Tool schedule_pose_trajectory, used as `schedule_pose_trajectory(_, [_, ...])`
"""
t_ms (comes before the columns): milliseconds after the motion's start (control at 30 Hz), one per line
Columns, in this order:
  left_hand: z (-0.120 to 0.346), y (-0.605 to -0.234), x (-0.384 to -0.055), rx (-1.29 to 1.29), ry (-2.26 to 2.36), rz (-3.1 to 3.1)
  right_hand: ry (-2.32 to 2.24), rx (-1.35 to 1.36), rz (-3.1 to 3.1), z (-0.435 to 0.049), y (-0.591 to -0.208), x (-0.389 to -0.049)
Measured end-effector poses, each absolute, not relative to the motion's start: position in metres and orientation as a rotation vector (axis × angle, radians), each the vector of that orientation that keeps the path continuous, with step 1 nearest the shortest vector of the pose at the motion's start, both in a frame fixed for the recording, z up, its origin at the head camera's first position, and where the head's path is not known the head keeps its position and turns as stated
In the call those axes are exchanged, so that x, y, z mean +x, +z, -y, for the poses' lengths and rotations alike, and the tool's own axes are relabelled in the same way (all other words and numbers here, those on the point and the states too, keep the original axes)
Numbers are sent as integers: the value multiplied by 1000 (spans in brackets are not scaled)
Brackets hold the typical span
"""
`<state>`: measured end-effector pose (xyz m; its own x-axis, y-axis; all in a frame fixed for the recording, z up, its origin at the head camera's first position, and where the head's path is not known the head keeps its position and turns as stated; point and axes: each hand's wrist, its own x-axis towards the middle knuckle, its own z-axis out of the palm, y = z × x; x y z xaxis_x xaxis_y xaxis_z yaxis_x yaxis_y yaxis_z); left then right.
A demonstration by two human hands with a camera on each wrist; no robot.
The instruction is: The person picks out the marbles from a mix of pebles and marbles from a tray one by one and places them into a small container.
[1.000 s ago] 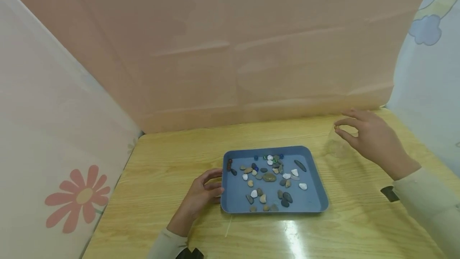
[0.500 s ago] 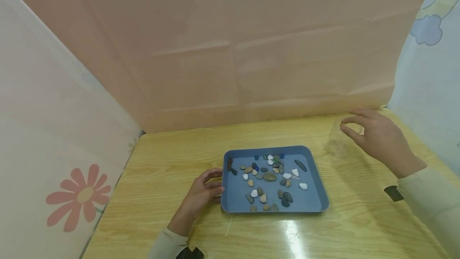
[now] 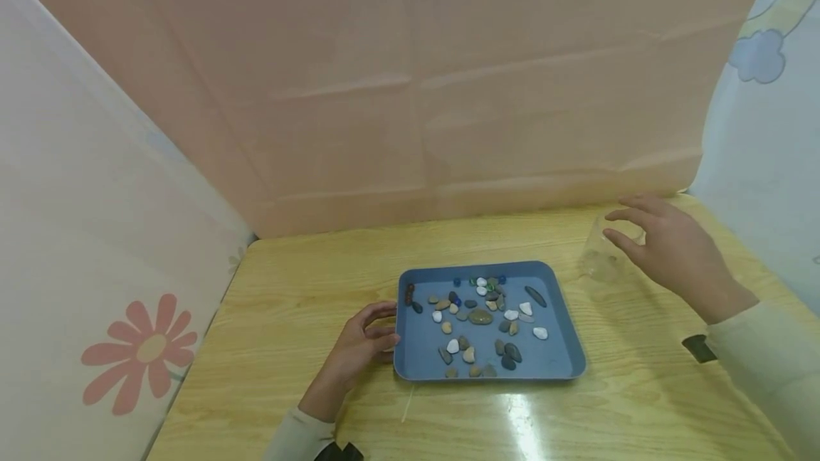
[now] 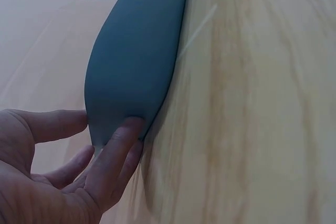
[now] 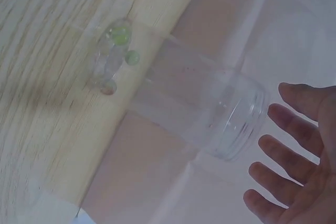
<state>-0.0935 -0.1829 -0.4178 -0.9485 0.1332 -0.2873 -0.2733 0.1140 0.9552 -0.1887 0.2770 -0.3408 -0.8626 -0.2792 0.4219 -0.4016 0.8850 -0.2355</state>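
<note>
My left hand (image 3: 359, 343) rests at the left end of a blue-grey tray (image 3: 576, 358), its fingertips against the outer wall. In the left wrist view, the fingers (image 4: 118, 150) lie bent lightly along that wall. Pebbles in white, tan and dark grey, such as the large oval pebble (image 3: 480, 316), lie scattered in the tray with some glass marbles. My right hand (image 3: 673, 251) hovers at the mouth of a clear jar (image 3: 598, 262), thumb and fingers apart and holding nothing. Inside the jar's base, the right wrist view shows a green marble (image 5: 132, 57) and a brownish one (image 5: 108, 87).
The wooden table (image 3: 307, 269) runs back to a pinkish-tan sheet (image 3: 410, 126). A white panel with a pink flower (image 3: 150, 348) stands at the left, and a pale panel with a cloud (image 3: 759, 55) at the right. A thin pale strip (image 3: 407, 403) lies before the tray.
My right hand shifted slightly right over the jar's mouth, and its thumb and finger parted, letting go of a small orange-brown marble. The left hand and tray stayed where they were.
</note>
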Motion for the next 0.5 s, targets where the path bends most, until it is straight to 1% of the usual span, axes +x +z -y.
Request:
schedule_pose_trajectory(333, [182, -420, -94, -150, 1913, -2098, 421, 717, 2461, -240, -350, -179])
schedule_pose_trajectory(500, [182, -420, -94, -149, 1916, -2093, 422, 777, 2463, -220, -357, -175])
